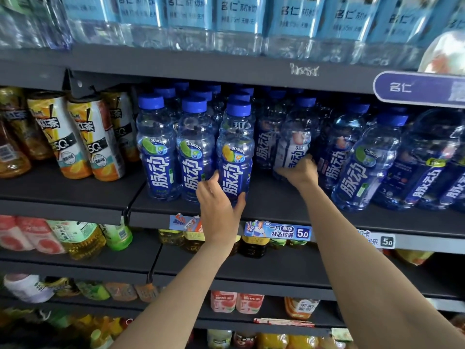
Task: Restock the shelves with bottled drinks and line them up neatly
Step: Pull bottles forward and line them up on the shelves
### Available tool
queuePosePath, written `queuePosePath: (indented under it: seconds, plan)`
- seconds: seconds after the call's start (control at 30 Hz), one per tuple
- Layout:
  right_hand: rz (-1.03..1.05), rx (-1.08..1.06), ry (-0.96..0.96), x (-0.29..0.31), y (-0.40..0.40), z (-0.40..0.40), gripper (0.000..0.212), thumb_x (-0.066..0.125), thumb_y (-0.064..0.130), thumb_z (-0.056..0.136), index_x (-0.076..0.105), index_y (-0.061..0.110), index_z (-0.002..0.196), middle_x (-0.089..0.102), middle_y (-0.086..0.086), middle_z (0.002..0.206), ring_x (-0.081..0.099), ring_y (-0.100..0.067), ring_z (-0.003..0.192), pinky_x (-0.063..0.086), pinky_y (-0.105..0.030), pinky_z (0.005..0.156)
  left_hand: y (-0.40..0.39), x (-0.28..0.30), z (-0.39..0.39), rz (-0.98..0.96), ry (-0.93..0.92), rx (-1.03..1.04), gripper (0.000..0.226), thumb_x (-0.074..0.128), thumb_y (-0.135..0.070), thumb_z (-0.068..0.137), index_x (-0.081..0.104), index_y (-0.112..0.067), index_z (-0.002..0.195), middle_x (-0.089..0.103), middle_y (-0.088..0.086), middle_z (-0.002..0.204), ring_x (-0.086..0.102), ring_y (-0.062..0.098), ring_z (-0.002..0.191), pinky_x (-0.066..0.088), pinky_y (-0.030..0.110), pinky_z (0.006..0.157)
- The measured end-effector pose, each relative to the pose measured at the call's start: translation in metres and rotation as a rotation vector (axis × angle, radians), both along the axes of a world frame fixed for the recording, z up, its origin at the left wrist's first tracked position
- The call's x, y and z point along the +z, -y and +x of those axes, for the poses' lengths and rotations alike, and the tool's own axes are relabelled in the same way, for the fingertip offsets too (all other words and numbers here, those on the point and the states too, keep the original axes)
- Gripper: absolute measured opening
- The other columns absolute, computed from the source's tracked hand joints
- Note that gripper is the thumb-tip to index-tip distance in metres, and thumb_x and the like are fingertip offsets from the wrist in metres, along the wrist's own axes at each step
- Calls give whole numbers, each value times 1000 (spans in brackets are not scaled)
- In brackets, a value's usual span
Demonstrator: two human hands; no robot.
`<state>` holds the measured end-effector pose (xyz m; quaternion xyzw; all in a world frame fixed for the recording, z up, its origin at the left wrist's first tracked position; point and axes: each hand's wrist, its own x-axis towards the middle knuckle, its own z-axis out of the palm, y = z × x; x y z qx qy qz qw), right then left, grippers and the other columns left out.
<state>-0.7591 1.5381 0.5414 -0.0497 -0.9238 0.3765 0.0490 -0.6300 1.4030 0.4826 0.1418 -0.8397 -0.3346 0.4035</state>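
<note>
Blue-capped clear drink bottles with blue labels fill the dark middle shelf (276, 210). My left hand (219, 205) grips the base of the third front-row bottle (235, 149), fingers on its left side and thumb on its right. Two matching bottles (156, 147) stand to its left. Further right and deeper on the shelf, my right hand (300, 171) holds the lower part of a white-labelled bottle (294, 144). More blue bottles (362, 159) stand to the right of it, nearer the shelf's front.
Orange-and-white tea bottles (75, 137) lean on the left section of the same shelf. Pale blue-labelled water bottles (239, 18) line the shelf above. Price tags (276, 230) hang on the shelf edge. Lower shelves hold mixed juice and tea bottles (80, 238).
</note>
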Motion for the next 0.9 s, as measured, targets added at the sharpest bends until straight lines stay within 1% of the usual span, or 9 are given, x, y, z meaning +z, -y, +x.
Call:
queuePosePath:
  seconds: [0.1, 0.17, 0.27, 0.33, 0.5, 0.63, 0.77, 0.9]
  plan:
    - [-15, 42, 15, 2, -4, 1, 86, 78, 37, 70, 33, -2, 132, 48, -19, 128, 50, -34, 115, 48, -40, 88, -1, 1, 2, -4, 7, 0, 62, 72, -24, 78, 40, -2, 127, 43, 17, 120, 41, 29, 116, 46, 36, 87]
    - [40, 48, 7, 0, -7, 5, 83, 75, 41, 72, 33, -1, 131, 49, -19, 126, 51, -35, 112, 46, -39, 81, -2, 2, 3, 7, 11, -8, 62, 71, -23, 79, 39, -2, 127, 42, 17, 121, 40, 28, 117, 45, 35, 88]
    - [158, -21, -8, -4, -7, 15, 81, 71, 44, 77, 30, -1, 131, 44, -19, 129, 52, -37, 112, 44, -39, 78, -2, 3, 4, 18, 16, -11, 62, 69, -24, 80, 37, -2, 129, 41, 16, 123, 38, 27, 118, 42, 33, 89]
    - [177, -61, -21, -2, -4, 21, 79, 70, 44, 77, 30, 0, 129, 42, -19, 130, 52, -37, 112, 44, -40, 79, -1, 3, 3, 21, 18, -11, 62, 69, -24, 80, 37, -2, 129, 41, 16, 123, 38, 27, 118, 42, 32, 88]
    - [222, -49, -100, -12, 9, 43, 75, 70, 44, 75, 33, 1, 123, 43, -16, 125, 56, -36, 104, 40, -36, 71, -3, 0, 1, 19, 2, -7, 61, 70, -24, 80, 39, 0, 128, 42, 19, 120, 42, 32, 115, 47, 38, 84]
    - [176, 25, -121, -16, 30, 51, 67, 69, 44, 76, 35, 4, 118, 43, -12, 121, 56, -35, 102, 38, -36, 69, -2, 0, 2, 6, 7, -8, 62, 69, -24, 81, 38, 0, 128, 41, 20, 121, 41, 32, 116, 45, 36, 85]
    - [139, 5, -105, -12, 43, 44, 65, 68, 42, 79, 34, 4, 120, 42, -13, 124, 57, -34, 104, 43, -38, 73, -1, 2, 4, 18, 11, -10, 61, 70, -23, 80, 38, -1, 128, 41, 19, 123, 40, 30, 117, 45, 36, 87]
    - [140, -34, -116, -14, 48, 43, 65, 68, 40, 80, 33, 3, 120, 40, -13, 126, 58, -34, 103, 38, -35, 68, -2, 2, 3, 20, 20, -3, 61, 70, -24, 80, 38, -2, 128, 41, 19, 124, 40, 30, 118, 46, 36, 87]
